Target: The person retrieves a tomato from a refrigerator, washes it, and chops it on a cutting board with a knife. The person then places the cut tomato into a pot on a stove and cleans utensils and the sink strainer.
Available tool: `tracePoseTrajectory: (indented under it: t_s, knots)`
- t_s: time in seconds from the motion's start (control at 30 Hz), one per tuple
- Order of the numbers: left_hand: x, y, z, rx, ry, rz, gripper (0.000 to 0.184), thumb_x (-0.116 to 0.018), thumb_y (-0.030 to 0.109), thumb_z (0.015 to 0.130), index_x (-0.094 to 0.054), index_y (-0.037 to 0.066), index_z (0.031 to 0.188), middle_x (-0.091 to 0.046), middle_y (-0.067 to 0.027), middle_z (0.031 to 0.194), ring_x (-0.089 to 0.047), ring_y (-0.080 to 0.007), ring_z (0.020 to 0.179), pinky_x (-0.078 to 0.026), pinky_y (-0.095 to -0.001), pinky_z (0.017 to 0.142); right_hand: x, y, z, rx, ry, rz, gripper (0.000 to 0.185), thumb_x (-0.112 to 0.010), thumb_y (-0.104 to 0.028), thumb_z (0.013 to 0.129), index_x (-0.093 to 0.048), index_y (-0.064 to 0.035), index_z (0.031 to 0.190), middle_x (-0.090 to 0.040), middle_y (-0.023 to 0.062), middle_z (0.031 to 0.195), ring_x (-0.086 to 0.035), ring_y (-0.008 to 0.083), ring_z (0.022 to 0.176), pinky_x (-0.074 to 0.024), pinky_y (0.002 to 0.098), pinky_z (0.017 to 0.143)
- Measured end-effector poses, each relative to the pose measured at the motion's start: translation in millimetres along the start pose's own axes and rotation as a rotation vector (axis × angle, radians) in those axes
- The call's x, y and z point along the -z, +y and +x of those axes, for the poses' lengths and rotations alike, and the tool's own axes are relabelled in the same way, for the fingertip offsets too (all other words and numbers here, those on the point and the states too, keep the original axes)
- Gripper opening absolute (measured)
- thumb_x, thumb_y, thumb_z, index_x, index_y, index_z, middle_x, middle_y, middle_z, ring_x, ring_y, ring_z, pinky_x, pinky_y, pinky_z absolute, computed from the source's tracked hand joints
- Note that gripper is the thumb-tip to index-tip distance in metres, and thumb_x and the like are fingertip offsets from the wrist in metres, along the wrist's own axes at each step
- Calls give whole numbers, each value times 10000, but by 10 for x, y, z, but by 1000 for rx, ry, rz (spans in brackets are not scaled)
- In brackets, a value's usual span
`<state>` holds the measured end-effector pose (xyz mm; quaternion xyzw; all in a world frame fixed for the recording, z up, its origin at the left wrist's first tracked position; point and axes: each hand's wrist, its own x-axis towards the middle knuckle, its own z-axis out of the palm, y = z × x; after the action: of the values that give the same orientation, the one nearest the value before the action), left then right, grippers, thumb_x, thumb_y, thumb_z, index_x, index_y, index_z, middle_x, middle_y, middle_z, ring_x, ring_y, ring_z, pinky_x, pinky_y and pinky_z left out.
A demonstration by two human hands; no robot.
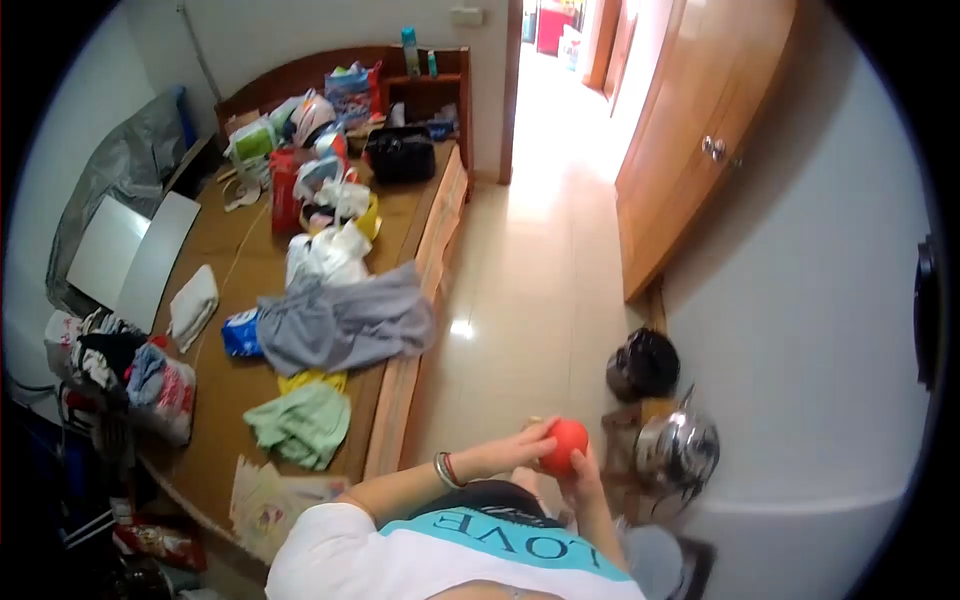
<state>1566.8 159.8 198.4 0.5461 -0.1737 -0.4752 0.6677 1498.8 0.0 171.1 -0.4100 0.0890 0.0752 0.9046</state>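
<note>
A smooth red ball (565,446) is held between my two hands in front of my body. My left hand (527,450), with bracelets at the wrist, has its fingers closed against the ball's left side. My right hand (580,480) grips the ball from below and the right. A small yellowish bit shows beyond my left fingers, too small to name. The undersides of both hands are hidden.
To the left is a wooden bed (235,370) bearing grey cloth (345,325), a green cloth (300,425), bags and a black bag (400,155). At right stand a metal kettle (678,450), a dark bin (643,365) and an open wooden door (690,130).
</note>
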Motion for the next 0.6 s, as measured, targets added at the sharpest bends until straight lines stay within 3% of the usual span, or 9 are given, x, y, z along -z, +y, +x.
tracePoseTrajectory:
  t_s: [0.03,0.07,0.13,0.17,0.23,0.3,0.37,0.47,0.6]
  knots:
    - [137,212,210,80,-73,-10,607,-380,387,896,-131,82,1358,-269,-101,1330,-425,-163,1082,-387,-293,875,130,-107,206,-15,12,94,633,-635,-368,724,-357,-49,1196,-462,130,1136,-499,245,1006,-457,374,830]
    - [251,287,444,71,-42,77,591,-386,375,896,-155,82,1354,-286,-94,1322,-429,-158,1074,-389,-290,871,379,-157,404,-80,49,198,581,-611,-397,712,-417,-81,1159,-504,113,1094,-524,260,962,-481,414,756]
    - [708,524,971,40,21,262,560,-399,353,896,-202,83,1345,-320,-82,1305,-438,-150,1060,-393,-282,863,704,-393,966,-85,159,208,573,-558,-448,697,-444,-83,1123,-545,137,1007,-565,291,860,-499,396,661]
    - [972,543,1228,14,135,381,555,-432,327,887,-224,70,1334,-345,-77,1297,-448,-132,1034,-403,-274,855,759,-569,1216,-104,175,228,570,-546,-464,691,-459,-81,1104,-562,145,964,-577,298,821,-501,385,631]
    - [1236,1162,1443,-23,335,646,564,-457,306,875,-234,44,1323,-346,-115,1307,-426,-184,1108,-367,-301,911,770,-1078,1702,-142,275,243,554,-517,-500,684,-495,-84,1050,-580,154,886,-584,294,767,-493,347,583]
    - [1686,1425,1701,-362,631,1193,601,-504,282,844,-236,24,1316,-318,-169,1320,-346,-269,1201,-301,-315,970,821,-1555,2227,-145,290,305,559,-515,-504,684,-493,-80,1047,-578,157,891,-581,292,761,-494,344,589]
    - [2081,1806,1875,-278,821,1228,662,-531,282,816,-199,29,1330,-237,-196,1353,-186,-316,1276,-198,-405,1017,901,-1906,2736,-131,240,274,532,-525,-450,699,-478,-49,1045,-564,149,898,-573,289,773,-499,346,601]
    - [2726,2195,2228,-53,1072,1328,715,-525,350,799,-179,17,1329,-152,-176,1390,-139,-326,1287,-146,-510,1000,1057,-2285,3633,-123,243,136,496,-520,-437,700,-485,-79,1042,-565,145,896,-570,291,762,-486,356,606]
    - [3939,2651,2924,-87,1236,1307,813,-510,397,797,-44,28,1352,-22,-149,1419,-31,-297,1310,19,-600,959,1282,-2449,4723,-147,336,147,472,-545,-387,711,-466,-57,1039,-552,122,885,-570,292,753,-490,376,602]
